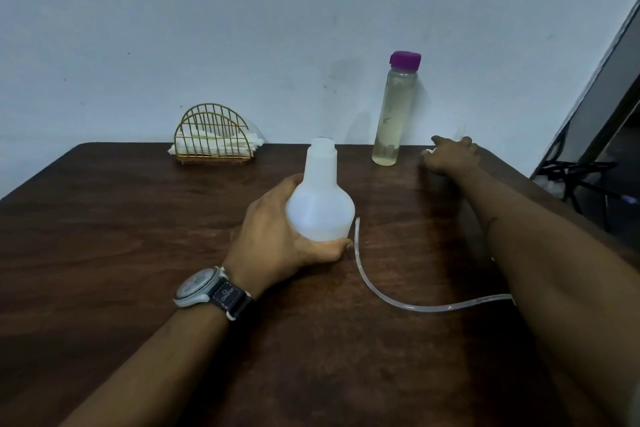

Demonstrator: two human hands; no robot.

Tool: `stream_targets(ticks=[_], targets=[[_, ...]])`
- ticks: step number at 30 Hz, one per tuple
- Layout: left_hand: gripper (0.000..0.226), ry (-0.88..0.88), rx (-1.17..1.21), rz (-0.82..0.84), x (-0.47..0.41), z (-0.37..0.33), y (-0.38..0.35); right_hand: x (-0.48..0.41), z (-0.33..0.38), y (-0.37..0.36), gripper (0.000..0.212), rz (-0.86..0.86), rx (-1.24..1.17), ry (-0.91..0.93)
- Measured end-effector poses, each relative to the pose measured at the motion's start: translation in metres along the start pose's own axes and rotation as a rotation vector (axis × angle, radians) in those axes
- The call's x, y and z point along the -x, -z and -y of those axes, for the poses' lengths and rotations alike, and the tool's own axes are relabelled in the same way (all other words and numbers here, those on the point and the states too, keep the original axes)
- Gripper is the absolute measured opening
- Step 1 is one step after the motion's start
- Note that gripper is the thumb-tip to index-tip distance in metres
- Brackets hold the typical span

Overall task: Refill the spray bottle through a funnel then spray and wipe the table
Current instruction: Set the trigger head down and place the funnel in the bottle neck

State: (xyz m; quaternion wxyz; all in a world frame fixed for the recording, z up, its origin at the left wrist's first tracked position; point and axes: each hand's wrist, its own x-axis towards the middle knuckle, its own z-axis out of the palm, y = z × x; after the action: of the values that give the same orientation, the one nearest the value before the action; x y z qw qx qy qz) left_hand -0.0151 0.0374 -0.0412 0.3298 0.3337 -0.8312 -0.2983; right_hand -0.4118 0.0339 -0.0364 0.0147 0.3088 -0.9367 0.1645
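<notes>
A white translucent spray bottle (320,204) stands upright on the dark wooden table (104,253), its neck open with no spray head on it. My left hand (277,239) grips its round lower body from the left. A clear dip tube (381,295) lies curved on the table to the right of the bottle, and its far end runs under my right forearm. My right hand (450,158) is stretched to the table's far right, its fingers curled over a small pale object (429,151) that is mostly hidden. A tall clear bottle (394,114) with a purple cap holds yellowish liquid, just left of that hand.
A gold wire holder with white napkins (214,139) stands at the table's back edge, left of centre. The pale wall runs right behind the table. A dark frame and black cables (581,170) are off the table's right side.
</notes>
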Motion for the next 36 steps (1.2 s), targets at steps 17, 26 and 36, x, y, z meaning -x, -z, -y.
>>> stream_targets(ticks=[17,26,36], targets=[[0.095,0.012,-0.002,0.026,0.016,-0.017,0.012,0.109,-0.012,0.024,0.054,0.038,-0.029,0.289],[0.092,0.019,0.014,0.010,0.075,-0.028,0.033,0.227,-0.005,0.058,0.044,0.105,-0.259,0.401],[0.093,-0.002,0.020,-0.010,0.122,-0.034,0.046,0.334,0.038,0.144,0.044,0.016,-0.557,0.503]])
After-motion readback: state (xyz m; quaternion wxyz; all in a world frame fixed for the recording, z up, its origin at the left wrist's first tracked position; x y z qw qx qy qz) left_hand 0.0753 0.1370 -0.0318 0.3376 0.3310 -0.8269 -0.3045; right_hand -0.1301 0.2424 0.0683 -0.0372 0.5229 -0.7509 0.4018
